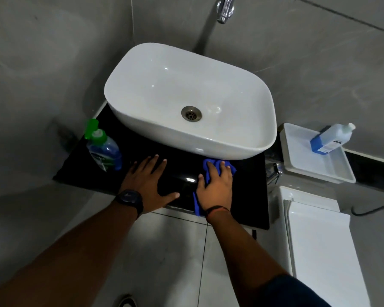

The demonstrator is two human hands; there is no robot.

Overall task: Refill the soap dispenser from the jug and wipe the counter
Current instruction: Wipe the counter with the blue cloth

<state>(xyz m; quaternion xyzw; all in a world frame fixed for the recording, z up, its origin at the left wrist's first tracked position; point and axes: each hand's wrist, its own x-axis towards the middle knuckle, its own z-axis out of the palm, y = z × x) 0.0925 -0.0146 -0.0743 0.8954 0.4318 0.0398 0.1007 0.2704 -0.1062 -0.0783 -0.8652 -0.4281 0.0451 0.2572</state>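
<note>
A black counter [251, 196] carries a white basin [164, 89]. My right hand [215, 185] presses a blue cloth [208, 165] flat on the counter in front of the basin. My left hand [150, 180] lies flat on the counter beside it, fingers spread, holding nothing. The soap dispenser [104, 149], a clear bottle with blue liquid and a green flip cap standing open, sits at the counter's left end. The jug [329, 138], a blue-and-white bottle, leans in a white tray [333, 171] to the right.
A chrome tap [225, 9] juts from the grey tiled wall above the basin. A white toilet cistern [319, 229] stands at the right below the tray. A chrome valve [274, 171] sits between counter and tray. Grey floor tiles lie below.
</note>
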